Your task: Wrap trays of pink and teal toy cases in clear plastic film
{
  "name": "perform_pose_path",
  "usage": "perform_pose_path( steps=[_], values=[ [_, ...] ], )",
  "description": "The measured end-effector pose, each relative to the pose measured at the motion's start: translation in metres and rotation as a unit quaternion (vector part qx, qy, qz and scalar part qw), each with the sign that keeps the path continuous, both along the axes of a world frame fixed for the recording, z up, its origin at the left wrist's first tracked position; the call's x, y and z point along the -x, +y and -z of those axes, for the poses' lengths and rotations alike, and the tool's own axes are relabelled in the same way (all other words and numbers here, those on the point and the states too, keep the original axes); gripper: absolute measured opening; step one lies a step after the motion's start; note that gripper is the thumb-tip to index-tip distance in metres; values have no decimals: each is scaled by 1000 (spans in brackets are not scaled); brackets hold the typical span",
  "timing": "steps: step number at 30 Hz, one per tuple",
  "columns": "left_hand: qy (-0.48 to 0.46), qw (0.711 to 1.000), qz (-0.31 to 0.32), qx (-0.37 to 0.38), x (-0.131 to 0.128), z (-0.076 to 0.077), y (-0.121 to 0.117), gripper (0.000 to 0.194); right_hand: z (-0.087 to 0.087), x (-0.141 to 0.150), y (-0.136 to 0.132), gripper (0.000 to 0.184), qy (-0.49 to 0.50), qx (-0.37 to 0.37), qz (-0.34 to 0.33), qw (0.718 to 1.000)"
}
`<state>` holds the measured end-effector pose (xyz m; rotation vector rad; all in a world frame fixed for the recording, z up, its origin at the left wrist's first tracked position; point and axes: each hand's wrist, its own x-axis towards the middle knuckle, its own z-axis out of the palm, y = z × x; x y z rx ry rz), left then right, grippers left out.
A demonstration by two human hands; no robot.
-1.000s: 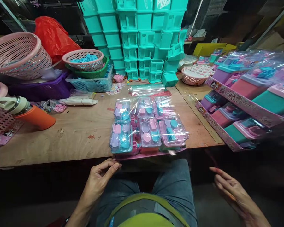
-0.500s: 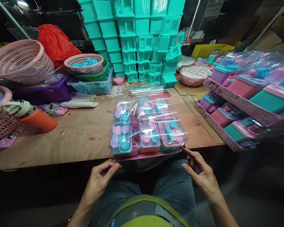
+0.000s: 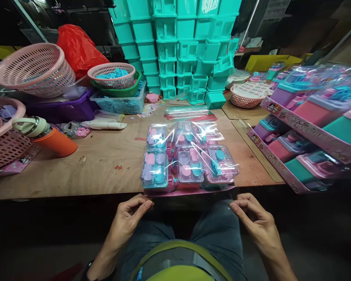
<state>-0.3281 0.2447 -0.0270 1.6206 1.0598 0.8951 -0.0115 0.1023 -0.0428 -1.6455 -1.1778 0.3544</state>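
Note:
A pink tray (image 3: 190, 191) of toy boxes with clear lids sits at the table's front edge, under a shiny clear plastic bag (image 3: 193, 146). The lids show pink, purple and turquoise pieces beneath them. My left hand (image 3: 131, 212) pinches the loose near edge of the bag just below the tray's left corner. Over my right knee, my right hand (image 3: 253, 212) pinches the same edge beyond the tray's right corner. Between the hands the film is so clear that it barely shows.
Wrapped trays of toy boxes (image 3: 304, 142) are stacked at the right. Turquoise bins (image 3: 187, 29) tower at the back. Pink baskets (image 3: 57, 58), a purple bin (image 3: 61, 109) and an orange bottle (image 3: 57, 142) stand at the left. Flat plastic bags (image 3: 190, 112) lie behind the tray.
My right hand has drawn away from the tray's corner, down and to the right, and its fingers have closed on the bag's edge. My left hand keeps its pinch.

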Motion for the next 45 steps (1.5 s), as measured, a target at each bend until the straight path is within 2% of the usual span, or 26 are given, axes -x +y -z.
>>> perform_pose_path(
  steps=[5, 11, 20, 29, 37, 45],
  values=[
    [6, 995, -33, -99, -5, 7, -6, 16, 7, 0, 2, 13, -89, -53, 36, 994],
    [34, 978, -64, -196, -6, 19, -7, 12, 19, 3, 11, 8, -105, -73, 55, 990],
    [121, 933, -71, -330, -11, 14, -8, 16, 22, 8, 19, 11, -162, -110, 84, 977],
    [176, 909, -75, -370, -15, 14, -10, 22, 27, 6, 24, 9, -197, -127, 91, 968],
    [160, 914, -75, -366, -12, 17, -10, 21, 31, 4, 24, 10, -193, -129, 79, 969],
    [207, 896, -107, -379, -18, 16, -15, 21, 36, 3, 25, 13, -234, -131, 104, 958]
  ],
)
